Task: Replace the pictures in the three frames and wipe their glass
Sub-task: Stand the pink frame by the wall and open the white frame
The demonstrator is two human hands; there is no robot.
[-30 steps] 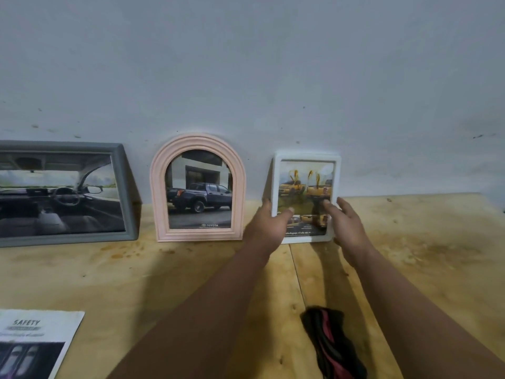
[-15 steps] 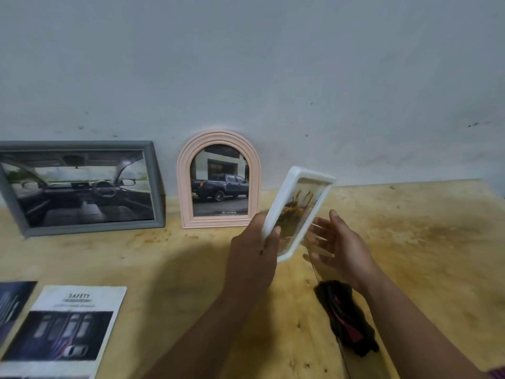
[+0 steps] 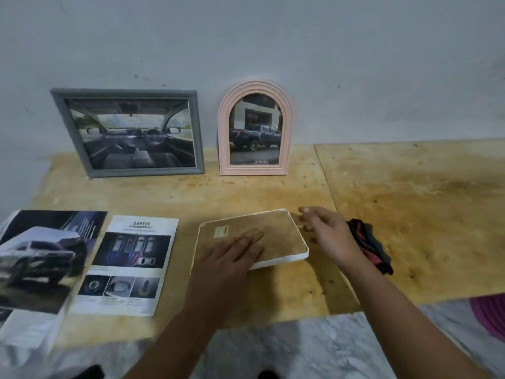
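Note:
The small white frame (image 3: 281,236) lies face down on the wooden table (image 3: 410,214), its brown backing board up. My left hand (image 3: 226,258) rests flat on the backing, fingers straight. My right hand (image 3: 325,231) hovers at the frame's right edge with loosely curled fingers, holding nothing. A grey frame (image 3: 131,132) with a car-interior picture and a pink arched frame (image 3: 255,129) with a pickup picture lean against the wall. A dark red-and-black cloth (image 3: 369,247) lies right of my right hand.
Two printed car sheets lie at the left: a "Safety" leaflet (image 3: 125,263) and a brochure with a vehicle photo (image 3: 41,261). The table's front edge runs below my forearms, with pale floor beyond. A pink object (image 3: 492,315) shows at the right edge.
The white frame was lifted from the wall, turned over and laid face down on the table. My left hand went from gripping it to lying flat on its back.

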